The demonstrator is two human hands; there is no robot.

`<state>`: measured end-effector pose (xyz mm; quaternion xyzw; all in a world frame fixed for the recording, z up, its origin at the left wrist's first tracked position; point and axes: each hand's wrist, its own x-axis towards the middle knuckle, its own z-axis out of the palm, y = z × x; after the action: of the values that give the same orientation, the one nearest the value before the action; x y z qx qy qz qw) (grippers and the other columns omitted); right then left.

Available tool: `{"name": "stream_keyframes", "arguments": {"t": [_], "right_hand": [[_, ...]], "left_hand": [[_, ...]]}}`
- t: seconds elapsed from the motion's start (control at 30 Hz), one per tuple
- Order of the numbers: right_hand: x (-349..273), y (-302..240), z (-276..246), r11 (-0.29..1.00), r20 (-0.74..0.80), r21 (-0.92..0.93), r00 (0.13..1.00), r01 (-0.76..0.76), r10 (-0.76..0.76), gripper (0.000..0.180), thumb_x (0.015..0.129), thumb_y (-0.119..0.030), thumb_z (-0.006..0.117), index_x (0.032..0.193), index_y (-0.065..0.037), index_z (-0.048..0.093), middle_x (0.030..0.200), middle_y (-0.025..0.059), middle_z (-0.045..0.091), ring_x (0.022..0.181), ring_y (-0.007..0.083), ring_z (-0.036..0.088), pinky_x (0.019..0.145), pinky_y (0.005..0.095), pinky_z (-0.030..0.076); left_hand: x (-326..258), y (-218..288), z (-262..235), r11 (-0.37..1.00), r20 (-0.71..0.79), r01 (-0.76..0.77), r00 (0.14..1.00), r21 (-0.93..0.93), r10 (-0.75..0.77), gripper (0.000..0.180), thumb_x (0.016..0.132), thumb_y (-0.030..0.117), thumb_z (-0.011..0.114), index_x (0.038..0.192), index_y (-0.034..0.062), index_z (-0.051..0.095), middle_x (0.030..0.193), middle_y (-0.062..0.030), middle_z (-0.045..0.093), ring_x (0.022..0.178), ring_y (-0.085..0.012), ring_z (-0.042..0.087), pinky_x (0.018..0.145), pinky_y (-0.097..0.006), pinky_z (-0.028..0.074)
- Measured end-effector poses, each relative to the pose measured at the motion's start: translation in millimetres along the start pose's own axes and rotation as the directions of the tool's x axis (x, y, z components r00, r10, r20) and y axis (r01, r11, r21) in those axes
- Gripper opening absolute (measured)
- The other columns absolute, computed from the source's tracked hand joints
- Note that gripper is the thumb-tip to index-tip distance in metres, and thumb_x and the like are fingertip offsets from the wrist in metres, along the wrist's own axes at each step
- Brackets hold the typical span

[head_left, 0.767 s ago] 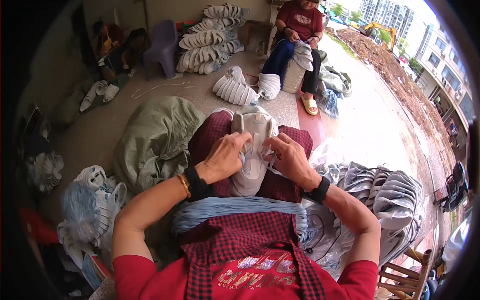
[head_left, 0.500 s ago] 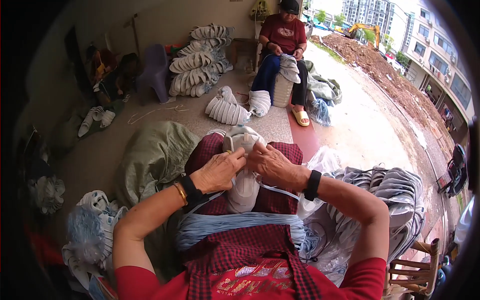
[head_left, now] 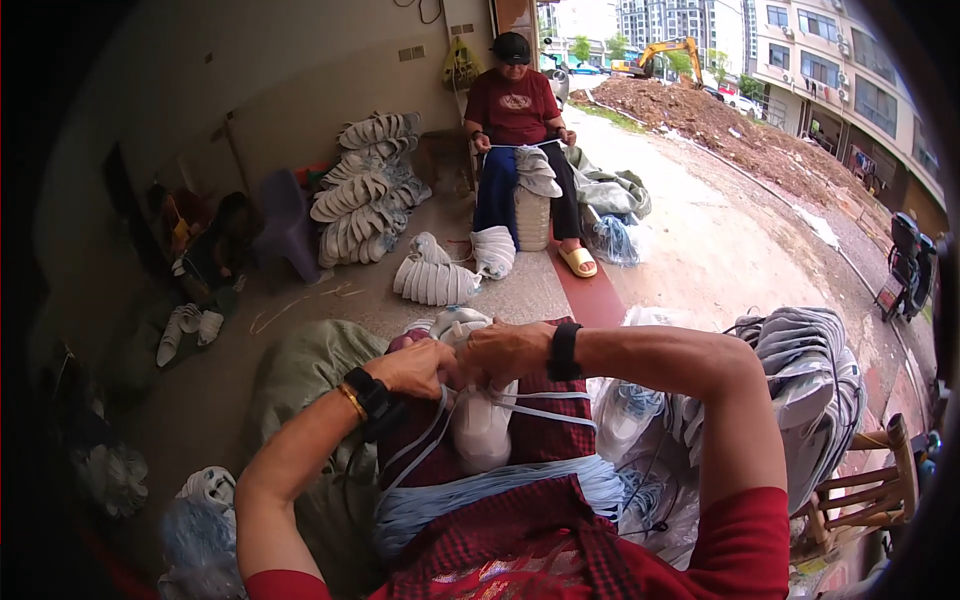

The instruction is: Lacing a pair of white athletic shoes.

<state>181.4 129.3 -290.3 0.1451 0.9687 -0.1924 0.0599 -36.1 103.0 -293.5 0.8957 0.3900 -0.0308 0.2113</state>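
Observation:
A white shoe [head_left: 481, 432] lies on my lap between my knees, its rounded toe toward me. My left hand [head_left: 420, 368] is closed at its left side, fingers pinched together on a pale blue shoelace. Over the shoe's upper part, my right hand [head_left: 503, 352] curls with its fingertips mostly hidden, also closed on the lace. One lace strand [head_left: 425, 437] slants from the shoe down to the left; others stretch right across the checked apron [head_left: 565, 440]. A thick bundle of pale blue laces [head_left: 490, 492] lies across my lap, nearer my body.
Stacked white shoe uppers [head_left: 800, 370] lie at my right beside a wooden stool [head_left: 865, 480]. A green sack [head_left: 315, 380] slumps at my left. Ahead sit nested uppers [head_left: 437, 275] and a taller pile [head_left: 365, 190]. A seated person [head_left: 515, 110] holds a lace over uppers.
The view has tilted up. My hands have shifted left across the shoe, and my right elbow has risen outward. The person opposite has spread their hands apart, stretching a lace between them.

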Motion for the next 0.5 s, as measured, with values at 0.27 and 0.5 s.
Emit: {"name": "stream_keyframes", "arguments": {"t": [0.27,0.5], "right_hand": [[-15,12,20,0.959,-0.355,-0.256,0.934,-0.124,0.026,0.019,0.073,-0.017,0.067,0.088,-0.005,0.068,0.091,0.0094,0.066,0.103,0.0305,0.056,0.08,0.0521,0.047],[-8,17,24,0.962,-0.242,-0.27,0.966,0.024,-0.092,0.013,0.076,-0.014,0.063,0.078,-0.002,0.068,0.083,0.0116,0.068,0.093,0.0296,0.061,0.079,0.0482,0.048]], "left_hand": [[-13,5,23,0.996,-0.348,-0.043,0.935,0.078,0.068,0.025,0.071,0.025,0.077,0.085,0.0067,0.068,0.087,-0.0115,0.06,0.083,-0.0317,0.062,0.074,-0.042,0.048],[-17,5,26,0.998,-0.386,-0.027,0.923,-0.05,0.006,0.021,0.072,0.009,0.072,0.091,0.0021,0.068,0.088,-0.0128,0.058,0.084,-0.0275,0.061,0.078,-0.037,0.049]]}}
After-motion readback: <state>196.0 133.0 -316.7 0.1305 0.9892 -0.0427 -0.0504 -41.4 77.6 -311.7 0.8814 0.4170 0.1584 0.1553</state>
